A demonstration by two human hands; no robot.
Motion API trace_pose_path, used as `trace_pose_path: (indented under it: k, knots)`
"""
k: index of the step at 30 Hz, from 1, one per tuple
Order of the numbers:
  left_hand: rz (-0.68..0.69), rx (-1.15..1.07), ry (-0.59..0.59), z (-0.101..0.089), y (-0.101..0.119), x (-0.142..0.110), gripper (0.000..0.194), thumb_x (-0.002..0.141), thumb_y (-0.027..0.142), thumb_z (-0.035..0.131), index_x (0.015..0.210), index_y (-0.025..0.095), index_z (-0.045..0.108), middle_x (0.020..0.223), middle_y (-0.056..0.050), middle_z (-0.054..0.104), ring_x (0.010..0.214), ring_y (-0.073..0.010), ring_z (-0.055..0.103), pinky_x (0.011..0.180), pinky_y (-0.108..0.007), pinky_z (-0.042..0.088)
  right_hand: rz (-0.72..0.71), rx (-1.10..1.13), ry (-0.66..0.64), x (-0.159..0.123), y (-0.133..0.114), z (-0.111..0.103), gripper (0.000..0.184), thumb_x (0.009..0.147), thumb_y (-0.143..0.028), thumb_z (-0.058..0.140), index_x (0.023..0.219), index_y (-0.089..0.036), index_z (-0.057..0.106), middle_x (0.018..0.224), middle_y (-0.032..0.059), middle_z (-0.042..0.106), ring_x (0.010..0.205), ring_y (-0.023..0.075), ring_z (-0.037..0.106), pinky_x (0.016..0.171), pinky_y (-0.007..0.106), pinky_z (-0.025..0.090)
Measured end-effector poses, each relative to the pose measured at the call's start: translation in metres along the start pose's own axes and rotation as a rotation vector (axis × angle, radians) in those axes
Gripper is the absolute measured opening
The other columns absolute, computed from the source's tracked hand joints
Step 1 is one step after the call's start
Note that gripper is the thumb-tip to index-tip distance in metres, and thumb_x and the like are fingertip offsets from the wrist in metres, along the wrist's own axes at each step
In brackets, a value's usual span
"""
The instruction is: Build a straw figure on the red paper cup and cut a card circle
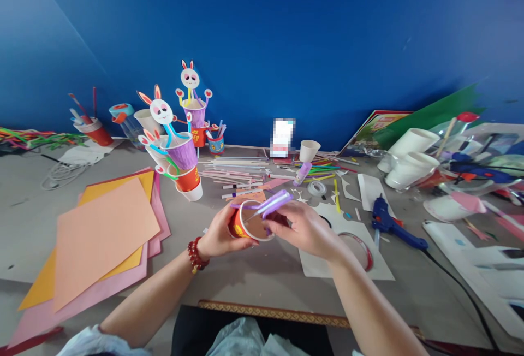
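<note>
Cup [239, 226] clasped in left hand [221, 231]; right hand [302, 226] pinching purple item [278, 201] at rim.

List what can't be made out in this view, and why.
All in the head view:
- Purple item in the right hand: blurred, partly behind fingers; exact type unclear.
- Red paper cup: part of its outer print is covered by the left hand.
- Upright object by the blue wall: pixelated.
- Glue gun cord: far end cut off by the bottom edge.
</note>
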State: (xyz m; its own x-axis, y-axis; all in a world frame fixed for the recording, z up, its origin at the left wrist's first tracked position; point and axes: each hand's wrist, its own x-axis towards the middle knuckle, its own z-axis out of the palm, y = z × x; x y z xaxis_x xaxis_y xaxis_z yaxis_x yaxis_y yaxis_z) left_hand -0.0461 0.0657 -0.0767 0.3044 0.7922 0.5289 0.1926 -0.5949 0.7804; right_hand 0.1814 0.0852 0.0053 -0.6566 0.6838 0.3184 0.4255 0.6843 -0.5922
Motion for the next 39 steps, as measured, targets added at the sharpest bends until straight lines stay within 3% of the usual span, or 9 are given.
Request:
trace_pose_path:
  k: [3, 10, 20, 33, 39]
  knots:
    - [-0.012, -0.029, 0.018, 0.000, -0.003, -0.001, 0.077, 0.066, 0.039, 0.086, 0.132, 0.023, 0.050, 0.130, -0.015, 0.062, 0.119, -0.0334, 0.060, 0.100, -0.045, 0.049, 0.021, -0.005, 0.019, 0.002, 0.000, 0.003, 0.012, 0.088, -0.017, 0.061, 0.097, -0.022, 0.067, 0.072, 0.0007, 0.064, 0.062, 0.0153, 0.056, 0.058, 0.025, 0.039]
    - [-0.110, -0.172, 0.009, 0.004, -0.009, -0.004, 0.078, 0.066, 0.034, 0.087, 0.133, 0.022, 0.050, 0.133, -0.016, 0.059, 0.120, -0.0341, 0.059, 0.101, -0.044, 0.047, 0.166, 0.204, -0.098, 0.003, 0.002, -0.001, 0.008, 0.085, -0.017, 0.064, 0.092, -0.021, 0.065, 0.076, -0.0013, 0.066, 0.064, 0.0132, 0.059, 0.059, 0.023, 0.042]
    - [-0.219, -0.305, 0.026, 0.007, -0.010, -0.003, 0.075, 0.066, 0.031, 0.087, 0.130, 0.022, 0.050, 0.126, -0.012, 0.062, 0.113, -0.0295, 0.061, 0.098, -0.042, 0.049, 0.195, 0.466, -0.017, 0.006, 0.009, 0.008, 0.008, 0.082, -0.013, 0.061, 0.084, -0.021, 0.060, 0.081, -0.0028, 0.059, 0.070, 0.0111, 0.055, 0.064, 0.022, 0.043]
    - [-0.250, -0.422, 0.029, 0.013, -0.009, -0.002, 0.070, 0.065, 0.026, 0.088, 0.126, 0.021, 0.053, 0.118, -0.009, 0.066, 0.103, -0.0238, 0.064, 0.089, -0.033, 0.054, 0.226, 0.300, -0.045, 0.004, 0.006, 0.005, 0.005, 0.080, -0.015, 0.065, 0.081, -0.019, 0.063, 0.071, -0.0037, 0.061, 0.063, 0.0111, 0.054, 0.061, 0.022, 0.041]
    - [-0.234, -0.439, 0.015, 0.013, -0.010, -0.001, 0.069, 0.067, 0.024, 0.086, 0.128, 0.023, 0.054, 0.125, -0.010, 0.064, 0.110, -0.0255, 0.062, 0.093, -0.035, 0.052, 0.239, 0.243, -0.032, 0.004, 0.004, 0.006, 0.004, 0.081, -0.017, 0.066, 0.083, -0.020, 0.065, 0.073, -0.0020, 0.065, 0.067, 0.0133, 0.059, 0.063, 0.024, 0.044]
